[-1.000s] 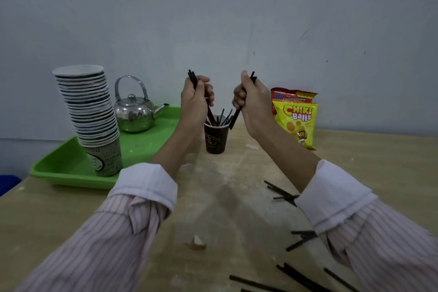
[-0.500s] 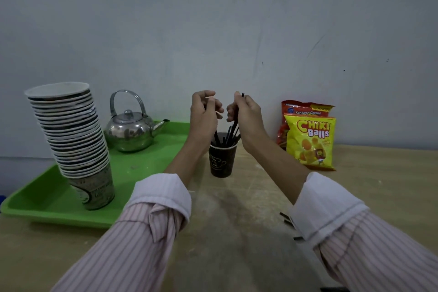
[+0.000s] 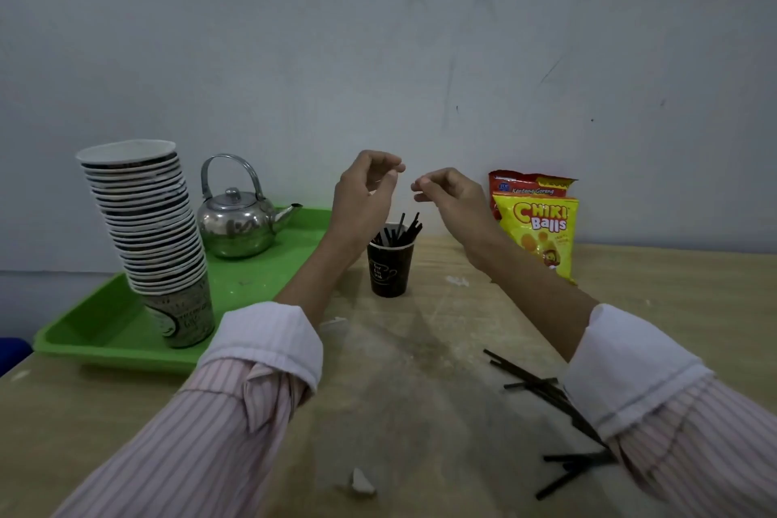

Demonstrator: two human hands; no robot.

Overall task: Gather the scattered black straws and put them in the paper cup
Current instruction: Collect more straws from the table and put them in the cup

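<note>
**Both hands empty over the cup; straws left on the table**

Left of frame: cup stack [image 3: 143,231] leans a little, standing on the green tray [image 3: 105,332], with the kettle [image 3: 237,223] just beside it. None of it is in play.

Centre: left hand [image 3: 363,193] hovers above and just left of the paper cup [image 3: 389,265]. Its grip is slack, fingers loosely curled, holding nothing. The cup stands upright on the table [image 3: 420,412]. The straws in the cup [image 3: 401,231] lean right over the rim. Right hand [image 3: 452,198] is above and to the right of the cup, its grip likewise slack and empty.

Right: snack bags [image 3: 536,227] stand behind the right wrist. Lower right: loose straws [image 3: 542,387] lie criss-crossed on the table, partly hidden under the right sleeve. I cannot tell how many more are covered or out of frame.

Risks as I judge them:
- The cup looks light and its load leans one way, so a wrist brushing the rim could tip it.
- The right cuff sits over the pile, and dragging it could scatter the straws.
- Pinching one crossed straw may flick its neighbours.
- The left arm, drawing back, passes near the leaning stack.
</note>
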